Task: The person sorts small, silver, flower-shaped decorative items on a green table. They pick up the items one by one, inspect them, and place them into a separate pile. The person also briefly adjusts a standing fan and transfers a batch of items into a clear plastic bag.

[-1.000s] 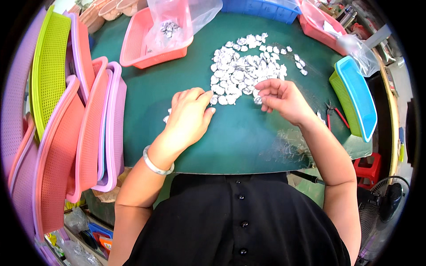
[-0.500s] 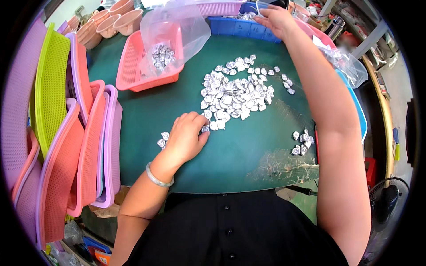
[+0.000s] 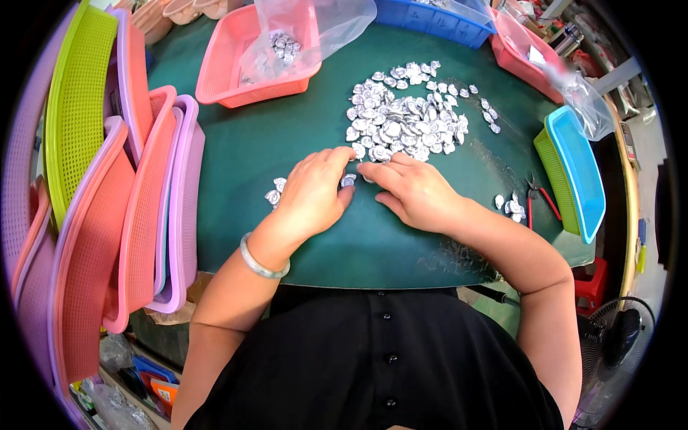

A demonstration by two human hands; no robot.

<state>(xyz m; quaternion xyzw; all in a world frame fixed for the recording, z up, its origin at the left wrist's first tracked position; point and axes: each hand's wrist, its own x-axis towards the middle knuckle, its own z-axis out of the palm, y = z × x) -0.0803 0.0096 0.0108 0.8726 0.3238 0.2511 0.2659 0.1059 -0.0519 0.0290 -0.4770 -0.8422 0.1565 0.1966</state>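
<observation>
A heap of several small silvery pieces [image 3: 405, 118] lies on the green table mat [image 3: 265, 150]. My left hand [image 3: 315, 190] rests palm down at the heap's near edge, fingertips touching a silvery piece [image 3: 349, 180]. My right hand [image 3: 412, 190] lies beside it, fingers pointing left and meeting the left fingertips over the nearest pieces. A small cluster of pieces [image 3: 274, 193] sits left of my left hand, and another small cluster [image 3: 510, 204] right of my right wrist. Whether either hand grips a piece is hidden.
A red basket [image 3: 229, 64] holding a clear plastic bag [image 3: 301, 36] of pieces stands at the back. A blue bin [image 3: 437, 21] and another red bin [image 3: 523, 61] are at the back right. Stacked blue and green trays [image 3: 573, 172] stand right, red-handled pliers [image 3: 539, 197] beside them. Several coloured baskets [image 3: 122, 201] lean at the left.
My right hand has come back from the bins at the far right and now rests by the heap next to my left hand. My left hand shifted slightly toward the heap.
</observation>
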